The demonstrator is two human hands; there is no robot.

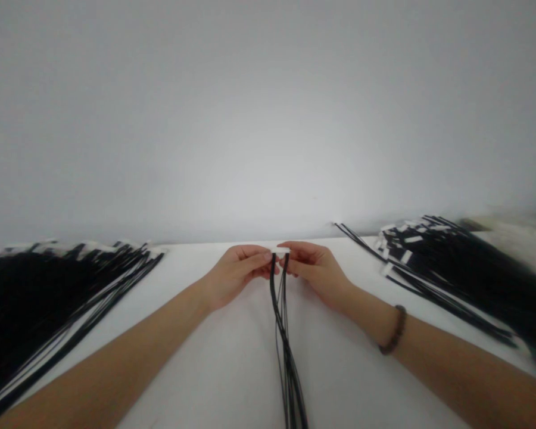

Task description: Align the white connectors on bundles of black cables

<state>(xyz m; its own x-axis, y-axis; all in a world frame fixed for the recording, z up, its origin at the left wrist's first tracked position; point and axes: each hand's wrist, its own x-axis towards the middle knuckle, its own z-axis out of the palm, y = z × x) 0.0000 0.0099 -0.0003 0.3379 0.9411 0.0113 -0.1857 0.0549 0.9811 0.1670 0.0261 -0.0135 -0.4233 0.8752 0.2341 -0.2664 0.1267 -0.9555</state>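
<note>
Between my two hands is a wire harness (284,342) with a white connector (280,250) at its far end. My left hand (248,262) pinches the left end of that connector between thumb and fingers. On the connector's right end, the fingers of my right hand (310,265) are closed in the same way. Black wires leave the connector in two groups, cross over each other, and run down toward me past the lower edge of the view. A dark beaded bracelet (393,330) circles my right wrist.
A large pile of black wire harnesses (49,298) with white ends lies at the left. Another pile (464,262) lies at the right, with a few loose harnesses along its near side. The white table (196,363) meets a pale wall (268,119) behind.
</note>
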